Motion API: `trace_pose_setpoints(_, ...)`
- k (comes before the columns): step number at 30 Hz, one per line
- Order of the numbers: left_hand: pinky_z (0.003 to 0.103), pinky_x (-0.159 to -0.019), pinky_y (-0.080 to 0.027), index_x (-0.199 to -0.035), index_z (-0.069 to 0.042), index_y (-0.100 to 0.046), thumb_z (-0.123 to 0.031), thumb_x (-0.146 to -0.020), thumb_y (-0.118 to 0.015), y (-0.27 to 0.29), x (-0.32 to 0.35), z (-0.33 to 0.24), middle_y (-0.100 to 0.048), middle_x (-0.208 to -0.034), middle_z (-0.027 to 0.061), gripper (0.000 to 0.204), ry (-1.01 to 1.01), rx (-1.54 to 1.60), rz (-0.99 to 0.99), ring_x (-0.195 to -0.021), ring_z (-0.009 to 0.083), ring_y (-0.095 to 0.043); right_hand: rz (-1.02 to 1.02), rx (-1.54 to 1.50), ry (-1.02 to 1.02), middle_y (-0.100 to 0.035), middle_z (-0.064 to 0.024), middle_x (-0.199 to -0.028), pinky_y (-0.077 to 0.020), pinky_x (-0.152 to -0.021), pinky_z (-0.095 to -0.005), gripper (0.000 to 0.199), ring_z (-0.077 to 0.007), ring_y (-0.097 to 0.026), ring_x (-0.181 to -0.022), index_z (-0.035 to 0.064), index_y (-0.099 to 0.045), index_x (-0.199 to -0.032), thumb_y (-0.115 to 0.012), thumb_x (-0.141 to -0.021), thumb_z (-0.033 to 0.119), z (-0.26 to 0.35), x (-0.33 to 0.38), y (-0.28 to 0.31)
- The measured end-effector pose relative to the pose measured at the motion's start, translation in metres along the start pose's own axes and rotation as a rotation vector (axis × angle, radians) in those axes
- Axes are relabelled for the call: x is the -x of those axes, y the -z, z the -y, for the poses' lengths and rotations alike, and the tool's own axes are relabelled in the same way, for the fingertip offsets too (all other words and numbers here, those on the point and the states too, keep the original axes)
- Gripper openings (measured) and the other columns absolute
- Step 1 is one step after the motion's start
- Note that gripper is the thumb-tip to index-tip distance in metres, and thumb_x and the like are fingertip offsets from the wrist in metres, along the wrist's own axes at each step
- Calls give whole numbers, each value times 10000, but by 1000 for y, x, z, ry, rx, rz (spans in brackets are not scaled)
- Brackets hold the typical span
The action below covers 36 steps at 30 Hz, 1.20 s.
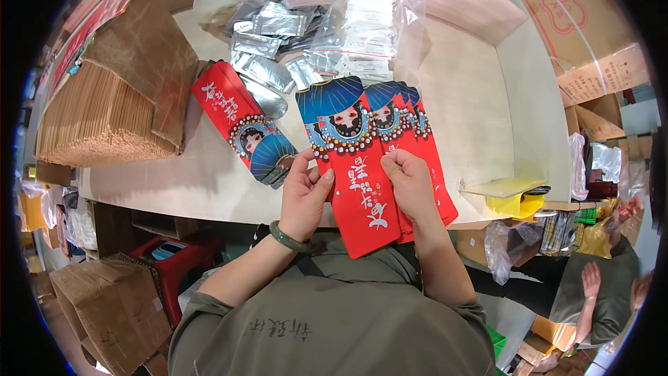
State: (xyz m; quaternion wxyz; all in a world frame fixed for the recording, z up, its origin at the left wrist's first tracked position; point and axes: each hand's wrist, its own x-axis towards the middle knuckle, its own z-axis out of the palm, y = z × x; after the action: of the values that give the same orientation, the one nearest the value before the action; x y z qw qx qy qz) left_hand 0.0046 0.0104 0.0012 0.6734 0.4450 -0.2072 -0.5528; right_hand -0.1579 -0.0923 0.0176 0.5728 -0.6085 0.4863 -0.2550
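Note:
Between my two hands, at the table's near edge, is a fan of red envelopes (362, 198) with blue rounded tops and a printed costumed figure. My left hand (304, 191) pinches the left edge of the fan between thumb and fingers; a green bangle is on that wrist. My right hand (410, 181) grips the envelopes from the right, thumb on the front, its other fingers partly hidden behind them. To the left of my left hand lies a stack of similar red envelopes (240, 118), turned the other way up, tilted on the table.
Silver sachets (278, 24) lie in a pile at the back. Beside them a clear plastic bag (372, 21) holds white packets. A large stack of brown cardboard (104, 111) stands at the left. At the right edge sits a yellow holder (518, 202). Another person (602, 292) is at lower right.

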Motion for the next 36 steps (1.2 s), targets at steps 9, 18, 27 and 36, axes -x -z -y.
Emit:
trace_pose_setpoints(9,230,-685,-527,-1268,6,-351,58,-864,-550,0,-2,-7,-629,-1050,129,454,-46,-59,-68,-863,132,-645,-225,423,152,-555,-72,-654,-417,-582,-281,195,-106,-492,-620,-10,-595,-835,-579,-905,171,10,-4,4)
trace_pose_setpoints(18,254,-748,-543,-1268,-6,-345,59,-859,-565,11,-2,-12,-617,-1079,128,468,-90,-42,-124,-906,151,-644,-341,650,448,-567,-32,-687,-423,-593,-261,196,-101,-507,-632,2,-597,-859,-611,-896,195,5,-13,15)
trace_pose_setpoints(27,253,-766,-537,-1236,2,-366,23,-878,-574,5,-4,-11,-645,-1041,127,414,-52,19,-113,-921,152,-644,-102,66,52,-436,59,-607,-291,-491,-217,225,-17,-373,-587,24,-530,-726,-629,-885,149,18,-4,19)
trace_pose_setpoints(36,228,-672,-524,-1208,0,-410,-37,-873,-618,0,-5,-5,-671,-973,113,396,48,49,-110,-815,123,-649,-93,278,303,-565,-27,-687,-428,-603,-261,260,-115,-517,-636,-15,-586,-997,-657,-858,192,20,17,-14)
